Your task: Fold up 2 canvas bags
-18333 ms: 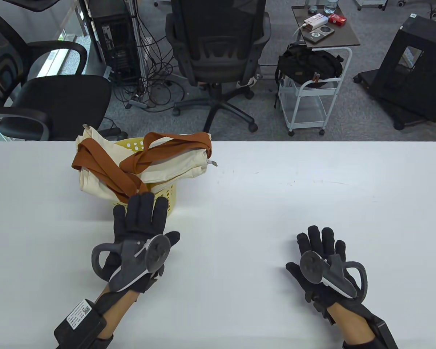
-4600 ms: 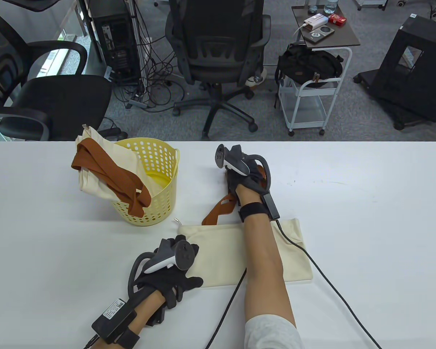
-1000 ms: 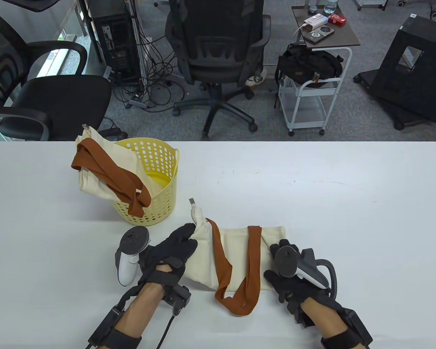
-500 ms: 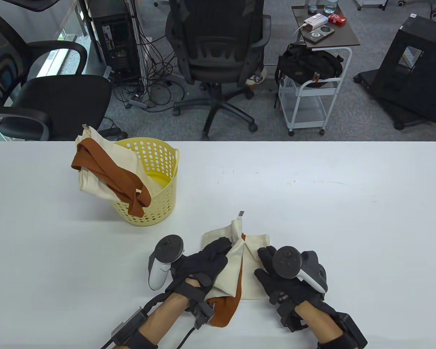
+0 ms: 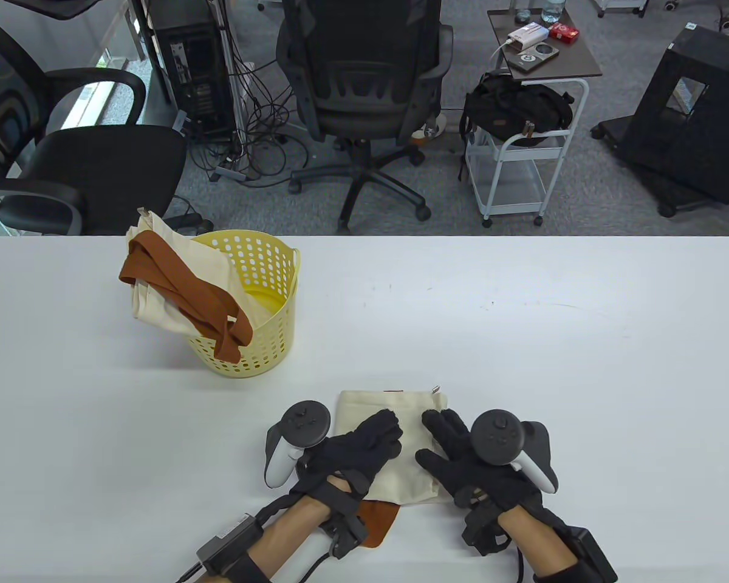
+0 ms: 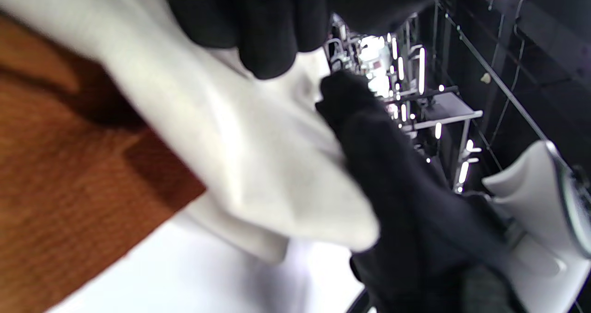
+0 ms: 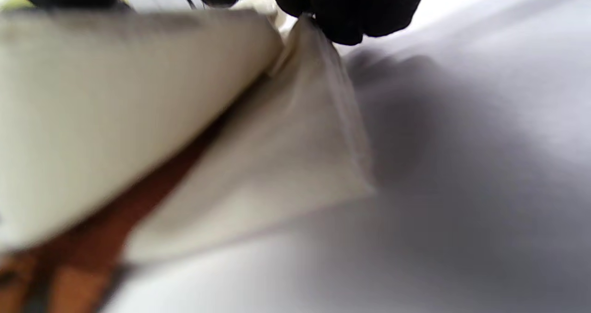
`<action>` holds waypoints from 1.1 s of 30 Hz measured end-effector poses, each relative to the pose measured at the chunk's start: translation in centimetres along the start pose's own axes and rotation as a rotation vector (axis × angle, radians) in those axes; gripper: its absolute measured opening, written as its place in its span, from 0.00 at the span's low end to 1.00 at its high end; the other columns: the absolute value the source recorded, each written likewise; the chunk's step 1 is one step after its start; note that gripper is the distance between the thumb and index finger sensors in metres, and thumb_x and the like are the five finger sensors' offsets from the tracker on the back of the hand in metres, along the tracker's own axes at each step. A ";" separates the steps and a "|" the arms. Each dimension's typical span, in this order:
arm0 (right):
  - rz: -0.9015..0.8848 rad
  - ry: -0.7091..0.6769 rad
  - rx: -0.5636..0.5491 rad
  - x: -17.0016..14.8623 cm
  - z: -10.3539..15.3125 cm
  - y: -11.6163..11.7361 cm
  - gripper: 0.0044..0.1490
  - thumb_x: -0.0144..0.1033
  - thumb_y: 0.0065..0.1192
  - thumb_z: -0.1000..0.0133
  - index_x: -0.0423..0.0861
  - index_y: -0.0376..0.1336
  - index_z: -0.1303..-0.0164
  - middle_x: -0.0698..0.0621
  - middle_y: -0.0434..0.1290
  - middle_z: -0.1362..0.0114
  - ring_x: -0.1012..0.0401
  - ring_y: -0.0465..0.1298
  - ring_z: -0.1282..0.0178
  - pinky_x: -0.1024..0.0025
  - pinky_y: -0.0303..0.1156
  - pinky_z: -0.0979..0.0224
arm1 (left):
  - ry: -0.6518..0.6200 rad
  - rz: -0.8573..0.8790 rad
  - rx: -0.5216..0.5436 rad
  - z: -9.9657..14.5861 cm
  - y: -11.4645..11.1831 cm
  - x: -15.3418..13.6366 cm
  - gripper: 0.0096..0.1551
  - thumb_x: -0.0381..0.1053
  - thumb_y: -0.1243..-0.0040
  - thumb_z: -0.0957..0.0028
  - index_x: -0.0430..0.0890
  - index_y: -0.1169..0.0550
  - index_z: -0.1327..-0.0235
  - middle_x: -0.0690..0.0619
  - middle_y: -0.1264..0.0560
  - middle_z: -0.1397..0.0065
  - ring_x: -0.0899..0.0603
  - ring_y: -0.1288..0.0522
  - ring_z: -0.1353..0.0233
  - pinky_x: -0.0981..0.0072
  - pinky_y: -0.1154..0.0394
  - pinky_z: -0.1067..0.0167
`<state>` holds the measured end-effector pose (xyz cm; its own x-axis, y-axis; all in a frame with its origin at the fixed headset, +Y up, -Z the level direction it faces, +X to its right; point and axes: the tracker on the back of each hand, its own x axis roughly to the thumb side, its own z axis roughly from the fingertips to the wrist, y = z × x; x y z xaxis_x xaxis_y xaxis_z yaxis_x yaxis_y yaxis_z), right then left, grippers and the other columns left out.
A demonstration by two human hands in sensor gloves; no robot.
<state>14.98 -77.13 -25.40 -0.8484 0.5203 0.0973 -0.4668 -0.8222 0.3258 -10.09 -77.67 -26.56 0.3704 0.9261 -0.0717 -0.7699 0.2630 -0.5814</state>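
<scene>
I've brought the left half of the canvas bag over onto the right, so it now lies as a compact folded square. My left hand and right hand have both come to rest flat on it, brown strap tucked under, only its near end showing.

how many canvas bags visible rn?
2. One folded bag lies flat on the table under both hands, a brown strap poking out at its near edge. The other bag drapes over the yellow basket. More could hide inside the basket.

Brown strap mostly hidden under folded bag; wrist views blurred.
</scene>
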 end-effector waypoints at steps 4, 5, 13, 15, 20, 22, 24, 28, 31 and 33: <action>0.282 -0.009 -0.030 1.1 0.0 0.9 0.47 0.53 0.67 0.50 0.54 0.51 0.23 0.42 0.52 0.16 0.45 0.63 0.19 0.49 0.63 0.20 | -0.016 -0.032 0.034 1.0 1.0 1.3 0.40 0.51 0.35 0.53 0.47 0.38 0.28 0.45 0.35 0.24 0.35 0.25 0.27 0.40 0.30 0.30; 0.305 -0.012 -0.039 1.3 0.1 1.0 0.46 0.52 0.68 0.50 0.54 0.52 0.23 0.43 0.53 0.16 0.46 0.64 0.19 0.50 0.64 0.20 | -0.013 -0.057 0.057 1.3 1.4 1.6 0.40 0.52 0.35 0.53 0.47 0.37 0.28 0.45 0.34 0.25 0.35 0.24 0.28 0.41 0.29 0.30; 0.400 0.011 -0.080 1.9 -0.1 1.7 0.46 0.46 0.68 0.49 0.50 0.50 0.23 0.43 0.53 0.16 0.48 0.64 0.20 0.51 0.64 0.19 | 0.055 -0.723 0.022 2.6 2.8 2.7 0.45 0.58 0.33 0.55 0.51 0.40 0.26 0.48 0.46 0.18 0.33 0.44 0.16 0.34 0.45 0.23; 0.395 0.016 -0.079 1.9 -0.2 1.7 0.46 0.46 0.67 0.48 0.50 0.50 0.23 0.44 0.53 0.16 0.48 0.65 0.21 0.51 0.64 0.19 | 0.136 -0.861 -0.044 2.4 2.4 2.0 0.51 0.61 0.33 0.56 0.52 0.45 0.24 0.50 0.55 0.16 0.32 0.56 0.15 0.33 0.53 0.22; 0.407 0.014 -0.076 1.8 -0.4 1.7 0.45 0.46 0.67 0.48 0.49 0.50 0.23 0.44 0.54 0.17 0.48 0.64 0.21 0.51 0.64 0.19 | 0.286 -0.891 -0.257 1.3 2.0 -1.3 0.61 0.68 0.39 0.59 0.57 0.61 0.26 0.55 0.73 0.21 0.35 0.73 0.18 0.34 0.66 0.23; 0.409 0.012 -0.057 1.9 -0.5 1.5 0.45 0.46 0.66 0.48 0.49 0.49 0.23 0.43 0.52 0.16 0.48 0.64 0.21 0.50 0.63 0.19 | 0.296 -0.888 -0.252 1.3 1.9 -1.6 0.60 0.69 0.41 0.60 0.58 0.63 0.27 0.57 0.75 0.23 0.35 0.74 0.19 0.37 0.69 0.25; 0.396 0.001 -0.126 2.4 -0.2 0.8 0.45 0.48 0.64 0.47 0.49 0.49 0.22 0.42 0.42 0.15 0.46 0.61 0.19 0.48 0.60 0.19 | 0.305 -0.950 -0.237 1.3 1.7 -1.4 0.60 0.70 0.42 0.61 0.58 0.62 0.27 0.57 0.74 0.22 0.35 0.73 0.18 0.36 0.67 0.24; 0.355 -0.143 -0.172 5.6 0.0 0.4 0.47 0.54 0.64 0.48 0.50 0.50 0.22 0.43 0.44 0.14 0.42 0.53 0.16 0.43 0.55 0.19 | 0.335 -0.979 -0.255 1.2 1.4 -1.3 0.60 0.71 0.43 0.61 0.58 0.63 0.27 0.57 0.75 0.22 0.33 0.73 0.18 0.36 0.67 0.23; 0.441 -0.180 -0.050 8.2 -0.7 1.8 0.49 0.57 0.62 0.48 0.51 0.48 0.21 0.46 0.43 0.13 0.43 0.48 0.15 0.43 0.51 0.18 | 0.357 -0.979 -0.266 1.1 1.4 -1.2 0.60 0.72 0.44 0.61 0.59 0.63 0.27 0.58 0.76 0.23 0.33 0.74 0.19 0.36 0.67 0.23; 0.497 -0.171 0.056 9.2 -1.9 3.2 0.51 0.58 0.61 0.49 0.52 0.44 0.20 0.46 0.38 0.13 0.44 0.44 0.15 0.43 0.48 0.17 | 0.372 -0.990 -0.264 1.1 1.4 -1.2 0.60 0.72 0.44 0.62 0.60 0.63 0.27 0.59 0.76 0.23 0.34 0.74 0.19 0.36 0.67 0.23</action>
<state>5.19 -75.44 -25.22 -0.9091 0.1051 0.4032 -0.0010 -0.9682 0.2503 -12.22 -78.07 -26.39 0.9330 0.1838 0.3093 0.0760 0.7396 -0.6687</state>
